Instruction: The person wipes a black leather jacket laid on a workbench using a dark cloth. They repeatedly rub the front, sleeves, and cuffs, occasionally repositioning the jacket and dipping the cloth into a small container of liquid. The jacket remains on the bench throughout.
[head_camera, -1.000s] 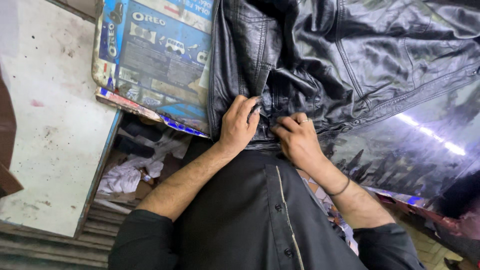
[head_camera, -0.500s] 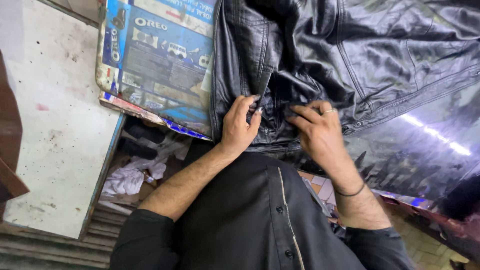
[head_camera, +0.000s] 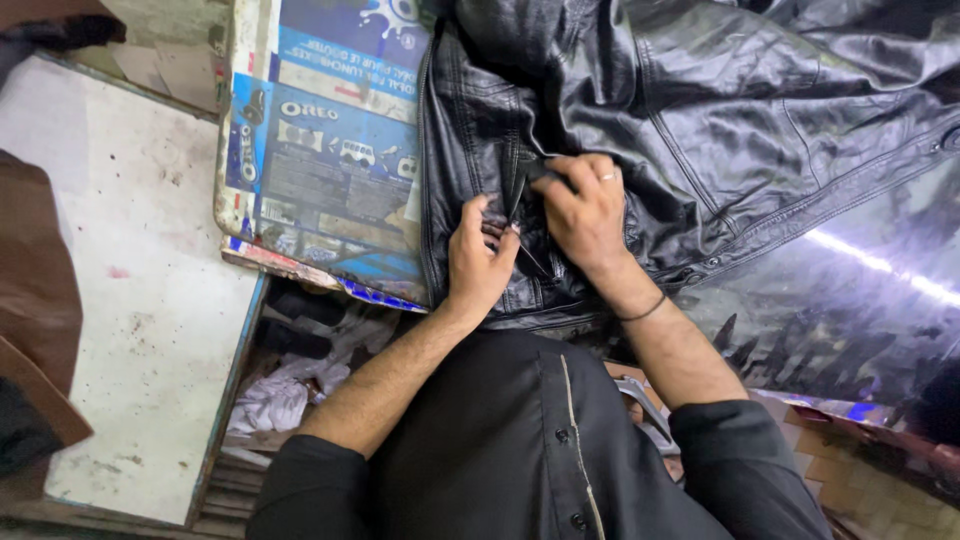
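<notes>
Looking down from the head camera, the nearest thing is the person's own black buttoned shirt (head_camera: 520, 450), with both sleeves pushed up over the forearms. Just beside the right sleeve a bit of metal tool (head_camera: 640, 400) shows, too hidden to tell what kind. Below the left forearm, under the edge of the tabletop, lie white rags (head_camera: 270, 405) and dark scraps in a cluttered gap.

Further out, both hands rest on a black leather jacket (head_camera: 720, 120) that lies spread across the work surface. The left hand (head_camera: 478, 262) lies palm down on the jacket's ribbed hem panel, its grip pressed together with the fingertips (head_camera: 490, 225) pinching a fold of leather near the seam. The right hand (head_camera: 585, 215), with a ring on one finger and a thin dark band (head_camera: 645, 310) round the wrist, sits just beside it, touching or nearly so; its grip is curled shut on a small dark flap of the same jacket, thumb against fingers. Whether a zip or just a strip of leather is held there cannot be told.

To the left of the jacket, partly under it, lies a flattened blue printed carton (head_camera: 320, 160) with worn edges. Left again is a pale, stained tabletop (head_camera: 150, 300), with brown leather pieces (head_camera: 35, 260) at its far left edge. On the right, beyond the jacket's hem, a glossy dark sheet (head_camera: 850, 320) catches a streak of light.
</notes>
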